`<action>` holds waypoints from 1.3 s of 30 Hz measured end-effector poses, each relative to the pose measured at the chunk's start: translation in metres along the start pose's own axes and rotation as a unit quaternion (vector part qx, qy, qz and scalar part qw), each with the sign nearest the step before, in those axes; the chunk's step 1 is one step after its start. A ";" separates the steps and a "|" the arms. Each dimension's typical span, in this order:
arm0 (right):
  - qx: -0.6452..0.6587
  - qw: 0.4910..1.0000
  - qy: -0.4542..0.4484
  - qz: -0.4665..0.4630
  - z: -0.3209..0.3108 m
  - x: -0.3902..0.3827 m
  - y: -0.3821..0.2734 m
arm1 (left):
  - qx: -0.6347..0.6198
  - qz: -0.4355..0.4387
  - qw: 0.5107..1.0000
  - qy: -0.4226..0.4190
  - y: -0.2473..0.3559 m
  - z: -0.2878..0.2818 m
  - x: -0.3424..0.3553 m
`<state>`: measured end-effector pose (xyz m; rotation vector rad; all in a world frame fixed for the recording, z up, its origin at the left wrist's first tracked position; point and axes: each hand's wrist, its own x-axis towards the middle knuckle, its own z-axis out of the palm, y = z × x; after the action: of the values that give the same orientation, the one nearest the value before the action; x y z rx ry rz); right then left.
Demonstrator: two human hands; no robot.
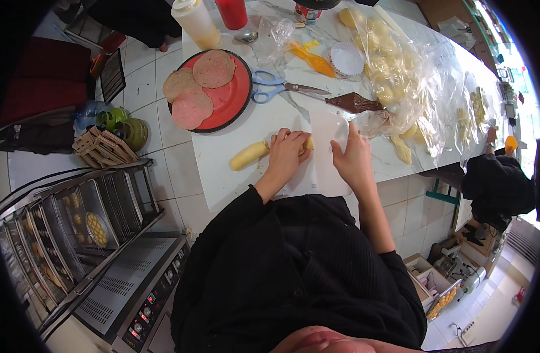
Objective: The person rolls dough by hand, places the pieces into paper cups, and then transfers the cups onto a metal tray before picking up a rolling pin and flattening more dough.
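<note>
Left hand [286,154] is closed on a soft, pale dough roll [250,155]; right hand [353,157] is laid open, flat on the white cutting board [326,129] beside it; round meat slices [194,88] are held on a red plate [233,97] beyond.

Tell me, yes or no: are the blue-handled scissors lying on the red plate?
No: the scissors lie on the white table, just right of the red plate.

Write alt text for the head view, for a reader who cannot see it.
A person's left hand presses a pale dough roll on a white table while the right hand rests on a white cutting board. Beyond lie blue scissors and a red plate of sliced meat.
</note>
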<state>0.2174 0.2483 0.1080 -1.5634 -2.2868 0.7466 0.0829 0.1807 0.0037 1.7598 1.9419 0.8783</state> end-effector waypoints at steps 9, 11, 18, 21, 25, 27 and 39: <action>-0.018 0.999 -0.036 0.003 0.018 -0.001 -0.004 | 0.026 0.005 1.000 0.010 -0.003 0.005 -0.001; -0.037 0.996 -0.071 0.038 0.024 -0.003 -0.009 | 0.033 0.008 0.999 0.015 -0.002 0.008 -0.002; -0.064 0.995 -0.077 0.014 0.035 0.019 -0.019 | 0.040 -0.004 0.999 0.000 0.003 0.003 0.000; -0.058 0.993 -0.102 0.016 0.022 0.019 -0.009 | 0.044 -0.021 0.999 -0.025 0.001 0.002 -0.001; 0.039 0.985 0.100 -0.133 -0.031 0.024 0.018 | 0.012 -0.034 0.999 0.009 0.006 -0.015 -0.014; 0.146 0.984 0.099 -0.021 -0.063 0.020 -0.003 | 0.016 -0.036 0.998 0.055 0.005 -0.038 -0.021; 0.057 0.973 -0.135 -0.180 0.059 -0.022 -0.093 | -0.189 -0.202 0.953 0.120 -0.075 -0.079 -0.098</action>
<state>0.1236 0.1856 0.1118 -1.0042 -2.5651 1.0146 -0.0098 0.0676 -0.0005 1.0303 2.0085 1.2491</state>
